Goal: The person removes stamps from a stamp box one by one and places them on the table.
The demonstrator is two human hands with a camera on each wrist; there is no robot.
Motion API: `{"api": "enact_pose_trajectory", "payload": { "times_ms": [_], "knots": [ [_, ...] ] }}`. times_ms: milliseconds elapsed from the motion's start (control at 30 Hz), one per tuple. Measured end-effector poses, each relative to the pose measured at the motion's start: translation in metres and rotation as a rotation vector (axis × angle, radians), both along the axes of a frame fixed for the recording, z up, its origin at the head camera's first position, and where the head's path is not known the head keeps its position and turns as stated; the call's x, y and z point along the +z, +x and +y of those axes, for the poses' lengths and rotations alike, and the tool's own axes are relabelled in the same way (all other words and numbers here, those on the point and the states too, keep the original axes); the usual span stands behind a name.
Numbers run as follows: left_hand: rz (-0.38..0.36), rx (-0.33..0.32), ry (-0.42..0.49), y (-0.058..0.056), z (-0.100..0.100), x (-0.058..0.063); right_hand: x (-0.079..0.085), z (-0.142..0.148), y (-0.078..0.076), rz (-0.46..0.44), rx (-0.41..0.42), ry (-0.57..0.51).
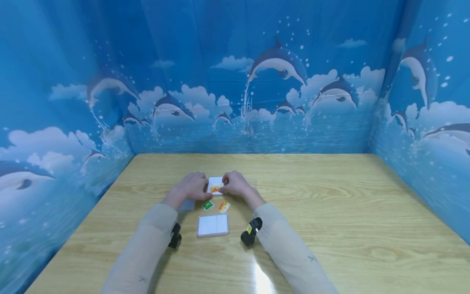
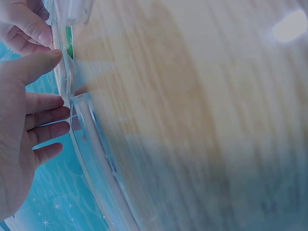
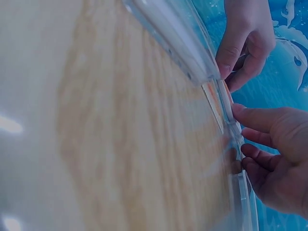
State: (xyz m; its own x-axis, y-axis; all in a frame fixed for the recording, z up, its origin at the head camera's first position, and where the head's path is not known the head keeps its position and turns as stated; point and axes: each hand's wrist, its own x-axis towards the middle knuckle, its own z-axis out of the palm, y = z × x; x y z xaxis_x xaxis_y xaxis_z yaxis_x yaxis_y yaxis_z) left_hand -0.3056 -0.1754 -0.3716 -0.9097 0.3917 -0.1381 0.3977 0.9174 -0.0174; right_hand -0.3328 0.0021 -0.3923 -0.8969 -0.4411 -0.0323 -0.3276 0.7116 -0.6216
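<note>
A white-backed clear case (image 1: 215, 181) lies flat between both hands, a card with an orange round picture (image 1: 215, 189) at its near end. My left hand (image 1: 192, 186) holds the case at its left side, thumb by the near corner. In the left wrist view its other fingers (image 2: 48, 118) spread loosely. My right hand (image 1: 238, 184) is over the case's right side, thumb and forefinger pinching at the picture card's right edge; other fingers (image 3: 255, 163) curl in. Just in front of the case lie a small green card (image 1: 208, 205) and an orange-and-yellow card (image 1: 223, 206).
Nearer the person lies another clear case (image 1: 213, 225) with two white panels. One more case (image 1: 188, 205) sits partly under the left wrist, and a clear edge (image 1: 251, 182) shows beyond the right hand. The wooden table (image 1: 330, 212) meets a dolphin-printed curtain (image 1: 235, 134) behind.
</note>
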Motion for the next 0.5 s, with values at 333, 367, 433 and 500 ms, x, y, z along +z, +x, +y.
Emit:
{"api": "enact_pose_trajectory", "payload": {
  "times_ms": [333,367,433,500],
  "knots": [
    [-0.008,-0.005,-0.012,0.0008,0.0006,0.0007,-0.0010,0.0021,-0.0015,-0.035,-0.029,-0.040],
    [-0.008,-0.006,-0.014,0.0007,0.0006,0.0008,-0.0007,0.0024,-0.0013,-0.040,-0.034,-0.044],
    [-0.009,-0.009,-0.017,0.0008,0.0008,0.0013,0.0004,0.0030,-0.0010,-0.043,-0.041,-0.048],
    [-0.009,-0.011,-0.020,0.0008,0.0010,0.0018,0.0015,0.0038,-0.0006,-0.042,-0.049,-0.043]
  ]
}}
